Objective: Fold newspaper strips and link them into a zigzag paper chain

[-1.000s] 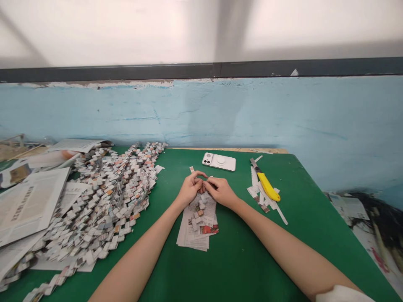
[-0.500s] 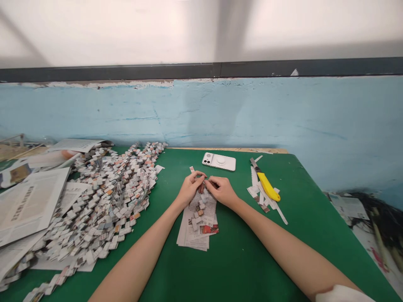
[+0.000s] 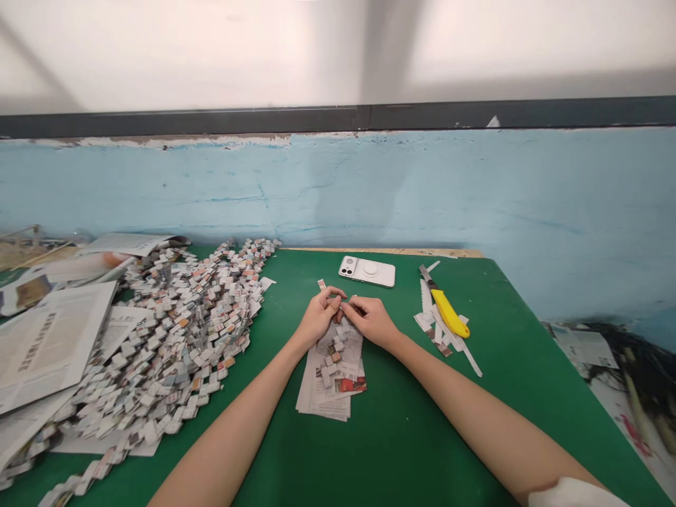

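Newspaper sheets: printed newspaper sheets (image 3: pixel 50 345) lay overlapping at the far left of the green table (image 3: pixel 422 436).
Paper pile: a large heap of folded paper links (image 3: pixel 179 338) spread beside and partly against the sheets, one linked length trailing toward the near edge.
Left hand: the left hand (image 3: pixel 317 317) was grasping, its thumb and fingertips pinched at the top end of the short paper chain (image 3: pixel 338 345); the exact bit between them was hidden.
Paper tab: a small paper tab (image 3: pixel 322 284) stuck out just beyond the left fingers.
Paper stack: cut newspaper pieces (image 3: pixel 320 405) lay between the forearms, under the short paper chain.
Phone: a white phone (image 3: pixel 383 273) lay camera side up beyond the hands.
Right hand: the right hand (image 3: pixel 374 322) was grasping too, bent fingers and thumb meeting the left's at the same chain end.
Paper strips: loose paper strips (image 3: pixel 472 360) lay scattered right of the right hand.
Knife: a yellow-handled knife (image 3: pixel 448 311) rested on the strips, its blade pointing away.
Right side: dark clutter (image 3: pixel 652 366) and a printed sheet (image 3: pixel 586 346) sat past the table's edge.
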### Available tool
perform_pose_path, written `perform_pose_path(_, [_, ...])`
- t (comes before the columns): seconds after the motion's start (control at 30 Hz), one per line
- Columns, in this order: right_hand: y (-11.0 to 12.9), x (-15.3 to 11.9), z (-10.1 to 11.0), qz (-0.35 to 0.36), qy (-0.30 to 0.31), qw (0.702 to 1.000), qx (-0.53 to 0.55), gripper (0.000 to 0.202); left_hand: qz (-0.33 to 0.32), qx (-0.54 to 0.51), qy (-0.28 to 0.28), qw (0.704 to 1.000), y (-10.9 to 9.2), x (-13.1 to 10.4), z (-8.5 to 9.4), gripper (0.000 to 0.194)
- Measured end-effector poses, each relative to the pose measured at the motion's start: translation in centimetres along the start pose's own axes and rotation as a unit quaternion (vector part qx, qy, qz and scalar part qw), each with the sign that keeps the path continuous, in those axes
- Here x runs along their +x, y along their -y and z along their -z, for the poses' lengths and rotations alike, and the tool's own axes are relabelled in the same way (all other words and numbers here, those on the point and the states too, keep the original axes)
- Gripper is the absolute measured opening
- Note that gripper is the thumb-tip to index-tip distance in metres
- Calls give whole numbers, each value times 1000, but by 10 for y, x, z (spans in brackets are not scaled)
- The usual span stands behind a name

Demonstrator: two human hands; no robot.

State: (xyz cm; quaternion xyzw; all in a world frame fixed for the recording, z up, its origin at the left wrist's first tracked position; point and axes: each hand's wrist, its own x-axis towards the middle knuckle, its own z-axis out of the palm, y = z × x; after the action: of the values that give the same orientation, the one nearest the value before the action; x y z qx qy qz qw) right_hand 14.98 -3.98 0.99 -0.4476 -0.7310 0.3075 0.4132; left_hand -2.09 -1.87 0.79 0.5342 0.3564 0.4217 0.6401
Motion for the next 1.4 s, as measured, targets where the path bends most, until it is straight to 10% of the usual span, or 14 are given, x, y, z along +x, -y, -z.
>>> perform_pose_path(1.03, [-3, 0, -3, -9, 55, 998, -15, 49, 1, 44, 4, 999, 0, -2, -1, 27])
perform_pose_path(1.27, [0, 3, 5, -57, -143, 981, 122, 51, -26, -9, -81, 996, -1, 2, -1, 35])
perform_pose_path(1.4, [-4, 9, 7, -66, -147, 967, 196, 44, -35, 24, -92, 995, -3, 1, -5, 29])
